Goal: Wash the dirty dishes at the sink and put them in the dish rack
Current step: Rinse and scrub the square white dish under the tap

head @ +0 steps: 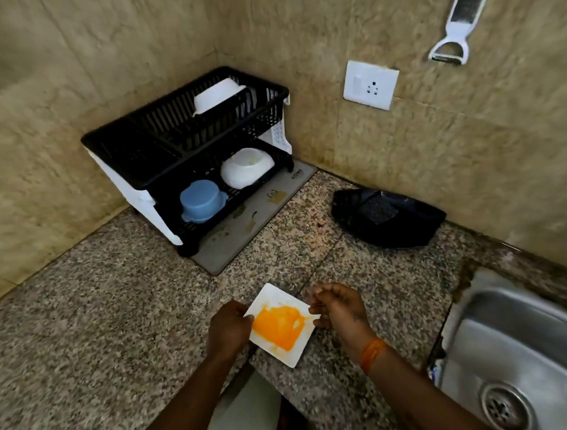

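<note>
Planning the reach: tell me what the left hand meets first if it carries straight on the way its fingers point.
The left hand points right, gripping the square white plate by its edge. Straight on lies the plate itself, then likely the right hand at the opposite edge.

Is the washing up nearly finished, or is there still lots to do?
Partly done, it seems. The dish rack already holds a white bowl on top, and a blue bowl and another white bowl below. In hand: the left hand and right hand hold a square white plate smeared orange. It has yet to reach the sink for washing and racking.
</note>
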`<act>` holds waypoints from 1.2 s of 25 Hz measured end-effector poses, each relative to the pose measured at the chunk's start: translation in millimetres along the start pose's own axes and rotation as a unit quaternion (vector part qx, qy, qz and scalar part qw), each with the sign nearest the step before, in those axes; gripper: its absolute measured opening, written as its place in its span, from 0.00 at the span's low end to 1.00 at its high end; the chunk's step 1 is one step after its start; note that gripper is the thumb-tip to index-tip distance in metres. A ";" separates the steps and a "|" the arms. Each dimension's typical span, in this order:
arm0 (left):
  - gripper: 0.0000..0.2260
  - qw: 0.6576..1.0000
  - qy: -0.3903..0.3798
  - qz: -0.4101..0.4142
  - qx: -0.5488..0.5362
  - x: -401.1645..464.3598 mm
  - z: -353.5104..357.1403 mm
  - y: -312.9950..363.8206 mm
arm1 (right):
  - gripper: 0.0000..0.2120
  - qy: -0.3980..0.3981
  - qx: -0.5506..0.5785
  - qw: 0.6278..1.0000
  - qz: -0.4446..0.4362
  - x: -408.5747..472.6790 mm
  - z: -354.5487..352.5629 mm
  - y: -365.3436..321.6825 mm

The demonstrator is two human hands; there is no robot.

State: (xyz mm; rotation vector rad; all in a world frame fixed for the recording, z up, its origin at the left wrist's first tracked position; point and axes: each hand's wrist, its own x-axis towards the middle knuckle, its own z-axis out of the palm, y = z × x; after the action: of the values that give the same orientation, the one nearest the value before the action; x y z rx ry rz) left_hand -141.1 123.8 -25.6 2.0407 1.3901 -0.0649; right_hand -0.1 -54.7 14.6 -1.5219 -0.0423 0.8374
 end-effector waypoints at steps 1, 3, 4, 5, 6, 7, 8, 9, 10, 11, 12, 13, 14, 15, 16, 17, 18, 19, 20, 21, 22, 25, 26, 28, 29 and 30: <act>0.11 1.000 -0.004 -0.005 -0.011 2.7 2.3 -0.6 | 0.09 0.007 0.005 1.000 0.001 -1.8 -1.6 0.2; 0.11 0.997 -0.024 -0.021 -0.071 8.5 7.5 -0.4 | 0.09 0.016 0.026 1.000 0.006 -5.1 -6.9 0.4; 0.10 0.993 -0.031 -0.035 -0.110 9.4 9.2 1.6 | 0.10 0.019 0.042 0.999 0.007 -6.9 -9.4 -0.4; 0.07 0.988 -0.040 -0.044 -0.145 8.3 9.5 6.0 | 0.10 0.024 0.059 0.998 0.009 -8.9 -12.3 -1.5; 0.05 0.981 -0.054 -0.047 -0.179 5.8 10.4 12.1 | 0.10 0.035 0.075 0.996 0.012 -11.6 -16.4 -3.1; 0.05 0.974 -0.073 -0.049 -0.207 3.5 12.5 20.3 | 0.09 0.049 0.091 0.995 0.014 -14.8 -21.7 -5.3; 0.06 0.967 -0.093 -0.049 -0.231 1.0 14.3 29.2 | 0.09 0.065 0.104 0.992 0.011 -19.0 -27.8 -8.4; 0.06 0.959 -0.116 -0.048 -0.253 -1.4 16.4 39.7 | 0.08 0.081 0.114 0.990 0.003 -23.7 -34.0 -12.9; 0.06 0.951 -0.142 -0.044 -0.272 -1.9 20.1 52.9 | 0.08 0.105 0.123 0.987 -0.006 -27.4 -43.0 -17.0; 0.06 0.943 -0.166 -0.039 -0.284 -3.2 23.7 68.3 | 0.09 0.130 0.132 0.983 -0.015 -31.3 -52.9 -21.6; 0.06 0.936 -0.192 -0.035 -0.294 -4.6 27.4 85.4 | 0.09 0.158 0.140 0.977 -0.023 -35.5 -64.4 -26.8; 0.05 0.926 -0.221 -0.031 -0.304 -7.9 32.5 104.6 | 0.08 0.186 0.149 0.971 -0.033 -39.6 -77.8 -31.4; 0.05 0.914 -0.254 -0.025 -0.316 -12.8 38.1 124.8 | 0.09 0.215 0.158 0.963 -0.045 -44.3 -92.7 -35.6; 0.06 0.900 -0.290 -0.014 -0.326 -20.3 44.7 144.7 | 0.08 0.248 0.168 0.952 -0.056 -50.1 -108.7 -39.5; 0.07 0.884 -0.328 -0.003 -0.332 -30.8 51.4 165.1 | 0.08 0.285 0.179 0.939 -0.068 -57.7 -126.1 -43.2; 0.07 0.870 -0.360 0.005 -0.337 -41.0 57.8 183.4 | 0.08 0.318 0.188 0.926 -0.081 -65.3 -143.1 -45.6; 0.08 0.857 -0.388 0.013 -0.339 -50.5 65.7 199.4 | 0.08 0.349 0.192 0.912 -0.094 -74.0 -160.7 -46.7; 0.08 0.846 -0.413 0.021 -0.336 -61.6 77.5 215.9 | 0.08 0.382 0.194 0.897 -0.107 -84.3 -181.5 -47.4; 0.09 0.838 -0.431 0.028 -0.332 -73.2 89.9 230.6 | 0.08 0.412 0.191 0.883 -0.118 -94.0 -203.7 -48.6; 0.09 0.833 -0.445 0.035 -0.326 -86.3 102.5 244.5 | 0.08 0.438 0.183 0.871 -0.126 -102.8 -227.9 -50.2; 0.09 0.829 -0.456 0.042 -0.321 -98.4 115.4 256.9 | 0.07 0.459 0.169 0.862 -0.133 -110.7 -252.2 -53.8; 0.09 0.823 -0.472 0.054 -0.310 -135.9 150.0 286.8 | 0.03 0.533 0.123 0.820 -0.170 -117.7 -332.8 -62.6; 0.11 0.821 -0.475 0.056 -0.312 -146.1 159.1 293.7 | 0.10 0.562 0.084 0.802 -0.185 -117.5 -357.0 -66.8; 0.16 0.813 -0.478 0.065 -0.325 -167.4 179.4 308.7 | 0.28 0.586 -0.021 0.785 -0.203 -119.4 -399.9 -81.7; 0.20 0.807 -0.483 0.070 -0.332 -176.1 188.8 315.5 | 0.35 0.584 -0.069 0.785 -0.195 -117.3 -416.9 -90.9; 0.23 0.801 -0.487 0.073 -0.340 -183.4 197.9 321.7 | 0.37 0.579 -0.099 0.788 -0.187 -115.3 -429.9 -101.3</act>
State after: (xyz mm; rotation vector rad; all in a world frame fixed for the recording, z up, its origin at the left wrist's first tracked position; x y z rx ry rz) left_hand 112.8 -202.4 48.0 1.1606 0.4662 -0.4200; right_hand 183.4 -461.0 112.4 -1.9168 0.4742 -0.5266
